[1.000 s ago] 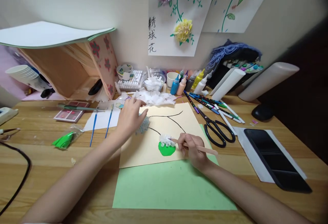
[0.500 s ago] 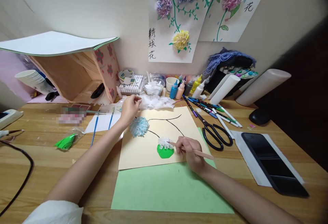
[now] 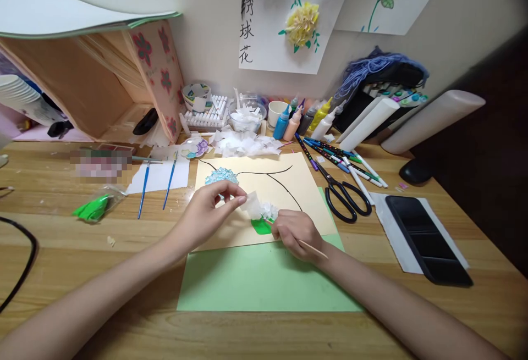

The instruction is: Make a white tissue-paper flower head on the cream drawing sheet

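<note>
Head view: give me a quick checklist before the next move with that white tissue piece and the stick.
1. Grip of left hand on tissue piece: ok, pinched between thumb and fingers.
2. Grip of right hand on wooden stick: ok.
3. Position of the stick's front tip: cannot tell, hidden by the fingers.
4. Bare area on green patch below white tissue cluster: ok.
5. Patch wet or tacky: cannot tell.
6. Clearance from scissors: ok, they lie to the right, apart from both hands.

Tissue scrap [image 3: 250, 201], wooden stick [image 3: 313, 249] over cream sheet [image 3: 307, 184]
</note>
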{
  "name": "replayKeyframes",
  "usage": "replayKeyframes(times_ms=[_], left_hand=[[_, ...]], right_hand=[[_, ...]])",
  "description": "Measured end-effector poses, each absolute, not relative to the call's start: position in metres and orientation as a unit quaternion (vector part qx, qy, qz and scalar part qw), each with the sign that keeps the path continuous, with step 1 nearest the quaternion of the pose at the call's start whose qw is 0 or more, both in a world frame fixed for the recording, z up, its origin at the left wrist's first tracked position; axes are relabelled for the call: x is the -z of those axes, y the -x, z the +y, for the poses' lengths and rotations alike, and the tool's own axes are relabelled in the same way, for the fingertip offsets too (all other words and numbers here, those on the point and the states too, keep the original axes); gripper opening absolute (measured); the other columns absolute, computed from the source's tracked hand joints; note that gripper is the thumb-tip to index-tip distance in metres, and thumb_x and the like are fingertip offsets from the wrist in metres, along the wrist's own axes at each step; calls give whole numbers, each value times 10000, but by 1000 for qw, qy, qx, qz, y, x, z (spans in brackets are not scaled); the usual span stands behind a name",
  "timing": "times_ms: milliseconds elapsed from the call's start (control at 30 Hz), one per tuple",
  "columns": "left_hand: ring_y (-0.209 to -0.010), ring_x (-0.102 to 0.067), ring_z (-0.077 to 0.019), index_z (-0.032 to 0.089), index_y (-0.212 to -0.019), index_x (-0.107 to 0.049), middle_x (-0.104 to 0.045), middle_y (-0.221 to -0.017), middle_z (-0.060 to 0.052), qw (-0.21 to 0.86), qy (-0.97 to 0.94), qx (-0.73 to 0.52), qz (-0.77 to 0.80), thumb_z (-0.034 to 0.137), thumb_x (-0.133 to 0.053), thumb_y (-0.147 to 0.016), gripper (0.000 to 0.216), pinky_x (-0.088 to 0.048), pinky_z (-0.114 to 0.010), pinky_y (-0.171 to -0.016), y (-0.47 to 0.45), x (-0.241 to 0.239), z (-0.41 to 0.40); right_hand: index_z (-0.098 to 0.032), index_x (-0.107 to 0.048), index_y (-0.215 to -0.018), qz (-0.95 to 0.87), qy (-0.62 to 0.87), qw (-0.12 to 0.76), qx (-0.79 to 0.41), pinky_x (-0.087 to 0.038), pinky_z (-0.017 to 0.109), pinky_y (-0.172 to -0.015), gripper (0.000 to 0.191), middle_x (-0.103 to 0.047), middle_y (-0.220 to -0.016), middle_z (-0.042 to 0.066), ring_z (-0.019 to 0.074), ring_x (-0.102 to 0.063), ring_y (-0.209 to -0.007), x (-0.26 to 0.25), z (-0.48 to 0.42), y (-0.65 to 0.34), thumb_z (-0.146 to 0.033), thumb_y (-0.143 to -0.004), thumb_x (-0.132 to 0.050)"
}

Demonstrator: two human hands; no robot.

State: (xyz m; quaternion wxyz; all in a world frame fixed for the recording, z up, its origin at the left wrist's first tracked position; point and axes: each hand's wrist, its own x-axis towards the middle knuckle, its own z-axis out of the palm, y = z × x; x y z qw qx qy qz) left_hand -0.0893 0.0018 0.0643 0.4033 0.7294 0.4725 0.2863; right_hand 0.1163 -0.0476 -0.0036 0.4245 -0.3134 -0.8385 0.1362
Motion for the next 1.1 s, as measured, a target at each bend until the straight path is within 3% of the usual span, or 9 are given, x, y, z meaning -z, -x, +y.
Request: replayKeyframes(times_ms=[333, 567, 867, 1100], left_hand=[[-681, -559, -147, 187, -776, -640, -669, -780, -24, 390, -726, -266, 501, 333, -577, -787, 160, -403, -265, -590, 92, -62, 11], [-661, -537, -134, 172, -781, -636, -653, -744, -10, 444, -742, -166, 473, 369, -544, -796, 218, -394, -249, -598, 90, -67, 5], [-681, -535, -136, 170, -783, -658, -664, -757, -12, 441, -737, -162, 485, 356, -563, -791, 209, -379, -243, -610, 91, -66, 8], [-645, -536, -125, 159, -763, -673, -661, -709, -8, 519, -728, -113, 433, 367, -567, -797, 236, -376, -226, -568, 80, -56, -3]], right_hand=[[-198, -454, -635, -839, 303, 429, -140, -326, 277, -474, 325, -526, -499, 21, 136, -406, -468, 3, -49, -117, -131, -912, -298], [-188, -461, -627, -842, 306, 419, -147, -341, 270, -491, 343, -528, -507, 25, 131, -414, -480, 3, -48, -117, -146, -926, -298], [-177, -485, -649, -839, 320, 411, -155, -367, 275, -515, 332, -541, -531, 33, 137, -443, -509, 2, -47, -117, -148, -929, -309], [-165, -511, -668, -812, 381, 410, -164, -366, 265, -522, 336, -504, -541, 18, 131, -459, -516, 1, -49, -119, -177, -939, -312]])
